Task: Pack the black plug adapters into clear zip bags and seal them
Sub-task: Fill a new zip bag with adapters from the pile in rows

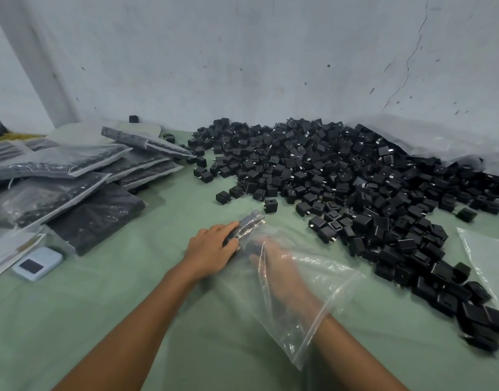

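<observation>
A clear zip bag (321, 280) lies on the green table cover in front of me, its mouth toward me. My right hand (276, 266) is inside the bag up to the wrist, blurred, its fingers at several black adapters (249, 225) lined up at the bag's far end. From outside, my left hand (214, 248) presses on that end of the bag, fingers laid over the adapters. Whether my right hand holds an adapter is hidden by the plastic and blur. A big heap of loose black plug adapters (341, 170) covers the table to the right.
Filled zip bags (73, 176) are stacked at the left. A small white device (36, 263) and papers lie near the left edge. An empty clear bag (485, 249) lies at the right. A pale wall stands close behind the heap.
</observation>
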A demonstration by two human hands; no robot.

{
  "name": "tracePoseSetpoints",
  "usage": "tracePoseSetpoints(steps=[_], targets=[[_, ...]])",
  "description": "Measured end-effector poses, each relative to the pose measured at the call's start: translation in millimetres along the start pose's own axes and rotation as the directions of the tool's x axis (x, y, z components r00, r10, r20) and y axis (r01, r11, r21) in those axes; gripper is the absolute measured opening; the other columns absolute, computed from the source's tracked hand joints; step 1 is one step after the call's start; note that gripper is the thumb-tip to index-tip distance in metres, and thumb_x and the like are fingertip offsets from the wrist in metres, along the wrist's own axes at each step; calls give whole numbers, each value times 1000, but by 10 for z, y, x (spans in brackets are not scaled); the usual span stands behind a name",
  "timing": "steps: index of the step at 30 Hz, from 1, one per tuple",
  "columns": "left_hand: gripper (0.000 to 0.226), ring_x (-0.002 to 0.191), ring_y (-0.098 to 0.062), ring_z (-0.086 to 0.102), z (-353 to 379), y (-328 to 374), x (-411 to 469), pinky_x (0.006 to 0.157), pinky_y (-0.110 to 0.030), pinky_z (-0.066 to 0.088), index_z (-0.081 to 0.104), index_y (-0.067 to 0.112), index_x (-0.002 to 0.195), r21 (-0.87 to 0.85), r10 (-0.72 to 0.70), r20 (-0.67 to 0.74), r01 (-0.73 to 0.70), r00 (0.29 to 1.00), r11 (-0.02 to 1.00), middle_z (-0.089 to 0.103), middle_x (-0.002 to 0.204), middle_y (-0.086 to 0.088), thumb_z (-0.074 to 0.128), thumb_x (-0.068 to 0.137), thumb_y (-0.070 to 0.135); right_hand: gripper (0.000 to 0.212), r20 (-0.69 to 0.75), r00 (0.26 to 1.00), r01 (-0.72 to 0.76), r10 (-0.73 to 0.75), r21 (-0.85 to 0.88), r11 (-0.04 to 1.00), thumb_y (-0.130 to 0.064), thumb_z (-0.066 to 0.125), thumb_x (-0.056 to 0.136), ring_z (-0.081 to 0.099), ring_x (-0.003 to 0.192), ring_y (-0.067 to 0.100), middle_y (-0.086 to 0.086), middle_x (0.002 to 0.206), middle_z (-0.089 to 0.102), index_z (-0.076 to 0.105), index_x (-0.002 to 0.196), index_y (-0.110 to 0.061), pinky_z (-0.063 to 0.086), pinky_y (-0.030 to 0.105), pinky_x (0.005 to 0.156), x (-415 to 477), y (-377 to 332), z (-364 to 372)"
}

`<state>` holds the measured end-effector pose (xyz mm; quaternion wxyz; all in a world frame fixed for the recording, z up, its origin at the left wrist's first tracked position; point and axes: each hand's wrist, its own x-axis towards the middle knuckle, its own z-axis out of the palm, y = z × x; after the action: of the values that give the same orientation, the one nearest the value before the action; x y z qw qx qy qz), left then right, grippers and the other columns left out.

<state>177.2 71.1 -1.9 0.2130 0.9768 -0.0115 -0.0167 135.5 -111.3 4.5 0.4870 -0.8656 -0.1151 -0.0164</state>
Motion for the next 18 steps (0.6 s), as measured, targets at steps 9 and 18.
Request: tracePoseSetpoints(steps=[9,18], targets=[[51,133,-28,40,-29,20,-31,110,-44,33,29,45,152,3,10,6,-11,1000,1000,41,153,9,36,102,48,30,-66,997,-56,37,-311,949,-31,55,99,61,102,31,10,112,65,59,123,-13,47,38,84,106,74,160],[49,127,-28,46,-67,18,-39,107,-46,37,33,44,149,-32,25,-14,-26,1000,999,50,145,5,40,101,46,34,-5,1000,-10,9,-277,961,-31,55,99,64,100,36,16,111,68,59,128,-13,49,42,82,168,59,105]])
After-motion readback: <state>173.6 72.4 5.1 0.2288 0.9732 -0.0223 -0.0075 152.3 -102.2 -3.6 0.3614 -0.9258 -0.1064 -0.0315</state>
